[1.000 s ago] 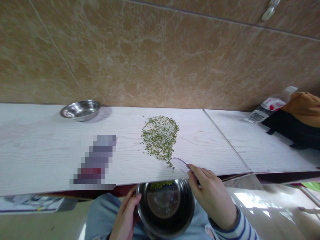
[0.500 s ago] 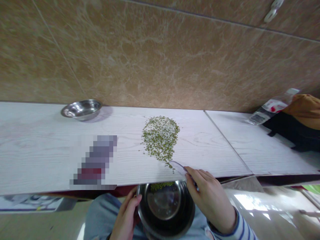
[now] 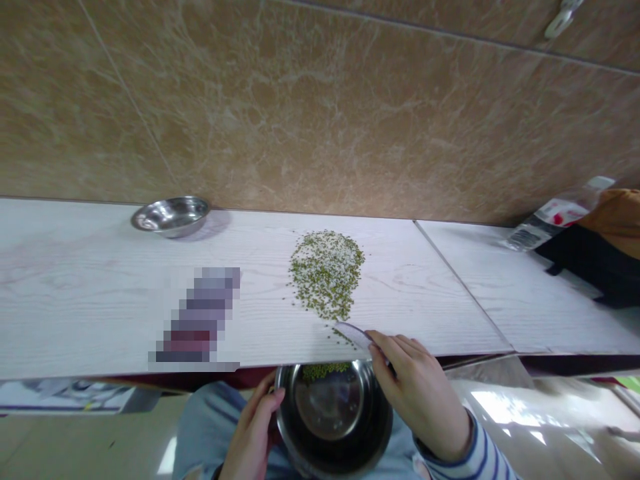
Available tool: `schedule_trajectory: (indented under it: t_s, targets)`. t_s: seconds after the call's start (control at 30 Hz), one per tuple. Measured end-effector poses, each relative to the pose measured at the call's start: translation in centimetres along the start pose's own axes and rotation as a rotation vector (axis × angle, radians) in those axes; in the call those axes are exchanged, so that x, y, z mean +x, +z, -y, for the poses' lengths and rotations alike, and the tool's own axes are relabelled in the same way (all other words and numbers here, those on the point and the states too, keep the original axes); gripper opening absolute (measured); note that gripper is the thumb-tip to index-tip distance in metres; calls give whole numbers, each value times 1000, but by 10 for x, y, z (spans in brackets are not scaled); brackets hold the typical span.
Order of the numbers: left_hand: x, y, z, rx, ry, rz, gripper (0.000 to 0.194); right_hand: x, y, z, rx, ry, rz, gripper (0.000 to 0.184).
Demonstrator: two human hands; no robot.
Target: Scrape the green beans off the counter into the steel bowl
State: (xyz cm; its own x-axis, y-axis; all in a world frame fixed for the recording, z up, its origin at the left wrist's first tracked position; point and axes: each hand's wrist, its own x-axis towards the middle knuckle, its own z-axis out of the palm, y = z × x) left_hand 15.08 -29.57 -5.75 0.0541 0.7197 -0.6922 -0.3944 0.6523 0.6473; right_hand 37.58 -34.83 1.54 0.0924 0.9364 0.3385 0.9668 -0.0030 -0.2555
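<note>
A steel bowl [image 3: 334, 459] rests on my lap just under the front edge of the white table [image 3: 100, 313]; a few green beans lie at its far side. My left hand [image 3: 255, 433] grips the bowl's left rim. My right hand [image 3: 417, 393] is closed on a clear plastic scraper [image 3: 353, 333], whose blade touches the table at the near tip of a pile of green beans mixed with white grains [image 3: 327, 273].
A second, smaller steel bowl [image 3: 171, 215] stands at the back left by the tiled wall. A pixelated object [image 3: 197, 317] lies left of the pile. At the far right lie a plastic bottle [image 3: 555, 217] and dark and orange cloth [image 3: 600, 253].
My right hand has slid the scraper a little to the left along the table's front edge, against the pile's near tip. The left hand and bowl have stayed put.
</note>
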Motion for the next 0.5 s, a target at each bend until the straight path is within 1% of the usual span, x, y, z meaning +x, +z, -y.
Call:
schedule_trajectory:
  t_s: [0.17,0.27,0.37,0.5]
  targets:
    - [-1,0,-2,10,-13,10,46,1,0,0,5,-10,9,26]
    - [-1,1,-2,15,-19,10,44,0,1,2,10,-25,10,27]
    - [-1,2,-2,21,9,-14,39,2,2,2,18,-30,10,27]
    - [-2,1,-3,53,22,23,39,8,3,2,24,-57,3,27]
